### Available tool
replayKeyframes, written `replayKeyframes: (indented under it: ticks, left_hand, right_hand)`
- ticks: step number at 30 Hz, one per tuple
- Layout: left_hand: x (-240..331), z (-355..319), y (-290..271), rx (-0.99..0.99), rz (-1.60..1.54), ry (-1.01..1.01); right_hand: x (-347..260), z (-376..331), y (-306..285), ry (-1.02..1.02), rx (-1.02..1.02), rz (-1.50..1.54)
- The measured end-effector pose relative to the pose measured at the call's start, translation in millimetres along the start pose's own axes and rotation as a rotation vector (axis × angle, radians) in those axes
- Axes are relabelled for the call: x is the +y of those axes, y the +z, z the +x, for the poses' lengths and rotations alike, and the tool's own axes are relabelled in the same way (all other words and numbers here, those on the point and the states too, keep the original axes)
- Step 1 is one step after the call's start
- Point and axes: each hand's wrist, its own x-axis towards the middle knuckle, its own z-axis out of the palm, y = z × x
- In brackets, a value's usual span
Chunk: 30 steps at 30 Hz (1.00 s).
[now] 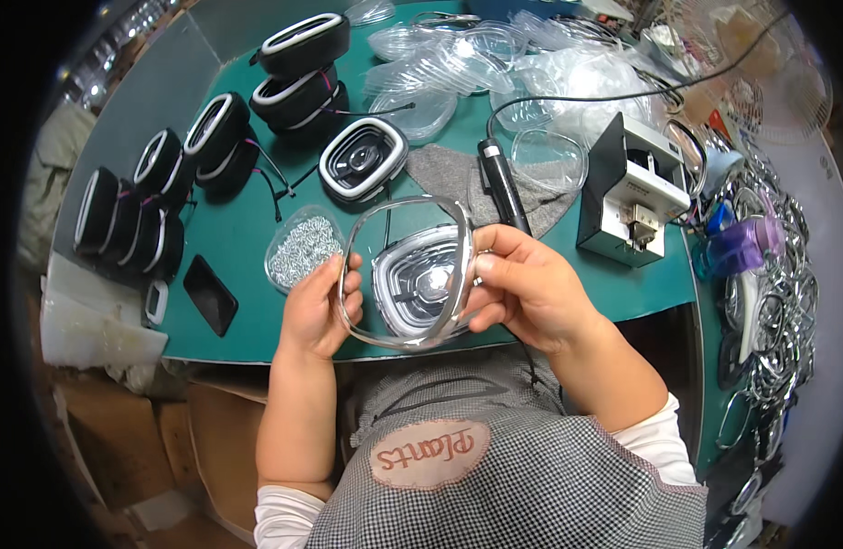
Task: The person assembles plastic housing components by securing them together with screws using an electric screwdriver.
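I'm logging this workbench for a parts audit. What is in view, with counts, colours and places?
chrome ring: one, silver, held by both hands over the table edge
lamp unit: one, grey-white, on the table behind the ring
finished lamp units: about nine, black with white rims, far left
screws: one clear dish, silver, left of centre
clear covers: a pile, far centre
electric screwdriver: one, black, on a grey cloth
spare rings: many, silver, right edge
green table: one
left hand: grips the ring's left side
right hand: grips the ring's right side
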Motion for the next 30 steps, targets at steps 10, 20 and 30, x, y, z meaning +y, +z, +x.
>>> replayKeyframes:
  ticks: [10,20,30]
  left_hand:
    - [-9.7,-3.5,2.2,-0.022,0.087,0.020]
    - [-8.7,-28.6,47.4,0.151,0.557,0.199]
    - [-37.0,-17.8,34.3,0.381,1.196,0.404]
  right_hand:
    - [-1.7,-16.8,11.5,-0.005,0.007,-0.122]
    - [-2.5,13.1,-40.2,-0.012,0.269,-0.662]
    - [3.2,30.0,-30.2,-0.180,0.405,-1.553]
